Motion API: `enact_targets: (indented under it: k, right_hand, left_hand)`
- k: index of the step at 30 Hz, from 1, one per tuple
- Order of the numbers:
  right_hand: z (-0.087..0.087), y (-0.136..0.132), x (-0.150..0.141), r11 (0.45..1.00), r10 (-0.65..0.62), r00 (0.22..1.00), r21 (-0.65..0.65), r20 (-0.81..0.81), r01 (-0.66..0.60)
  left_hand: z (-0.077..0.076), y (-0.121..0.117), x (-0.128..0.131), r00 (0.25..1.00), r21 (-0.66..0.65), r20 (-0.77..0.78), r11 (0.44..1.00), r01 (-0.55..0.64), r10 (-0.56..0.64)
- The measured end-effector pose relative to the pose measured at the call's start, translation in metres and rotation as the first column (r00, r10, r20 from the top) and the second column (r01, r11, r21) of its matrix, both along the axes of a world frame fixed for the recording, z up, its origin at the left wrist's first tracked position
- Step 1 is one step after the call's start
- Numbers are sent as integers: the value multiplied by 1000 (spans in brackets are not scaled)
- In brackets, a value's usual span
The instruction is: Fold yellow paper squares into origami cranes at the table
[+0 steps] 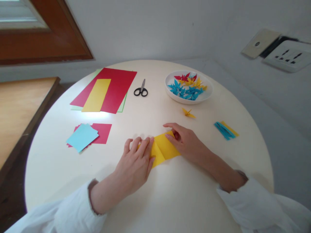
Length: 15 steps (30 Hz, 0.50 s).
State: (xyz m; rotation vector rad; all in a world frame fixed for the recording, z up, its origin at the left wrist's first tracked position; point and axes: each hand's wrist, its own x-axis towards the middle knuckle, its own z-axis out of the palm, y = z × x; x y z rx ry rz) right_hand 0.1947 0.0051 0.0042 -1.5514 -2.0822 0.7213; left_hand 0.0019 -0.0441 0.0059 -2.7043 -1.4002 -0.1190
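A square of yellow origami paper (167, 145) lies at the near middle of the table, with a crease running across it. My left hand (136, 158) covers its left part, bent fingers pressed together on the paper and thumb at the near edge. At the right end, my right hand (188, 142) grips the sheet's upper corner between thumb and curled fingers, the index finger stretched out above. Just beyond that hand sits a small yellow folded paper crane (188, 113). What lies under my left fingers is hidden.
A white plate (167, 92) holds several blue, yellow and red cranes. Black-handled scissors (141, 90) lie left of it. Farther left are large coloured sheets (123, 84) and a pile of small blue and red papers (84, 136). Folded blue and yellow strips (224, 130) lie right.
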Motion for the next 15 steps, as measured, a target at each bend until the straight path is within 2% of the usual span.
enact_targets:
  k: [4, 9, 15]
  right_hand:
    - [1, -4, 3, 1000, -11, 1000, -12, 10, 11]
    - [-2, -5, 4, 998, 20, 999, 64, 44, -23]
    - [-4, -4, 4, 990, 76, 995, 117, 58, -82]
  left_hand:
    - [0, -4, 2, 1000, 43, -18, 999, 8, -7]
    - [-5, -13, 2, 995, 105, -80, 992, 64, -56]
    - [-6, -17, 2, 997, 106, -64, 993, 49, -42]
